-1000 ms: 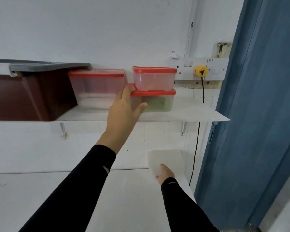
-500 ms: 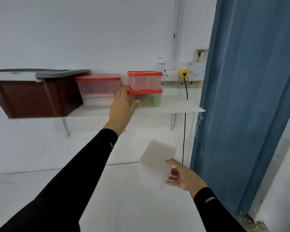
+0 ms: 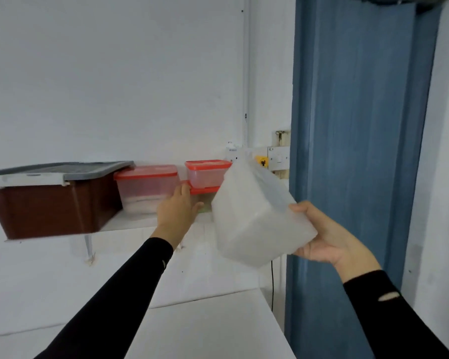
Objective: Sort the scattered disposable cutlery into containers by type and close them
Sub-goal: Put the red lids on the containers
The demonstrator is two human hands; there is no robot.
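Two-handed; cradles tilted frosted plastic container (image 3: 252,213) in curled right hand (image 3: 329,239); lays straight-fingered left hand (image 3: 178,211) against lower red-lidded clear tub (image 3: 205,189)

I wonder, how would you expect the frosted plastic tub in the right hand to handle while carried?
Probably light: the right hand alone holds the frosted tub tilted, from below. Likely stiff, since its walls show no buckling under the grip. Its smooth plastic might slip in so partial a hold.
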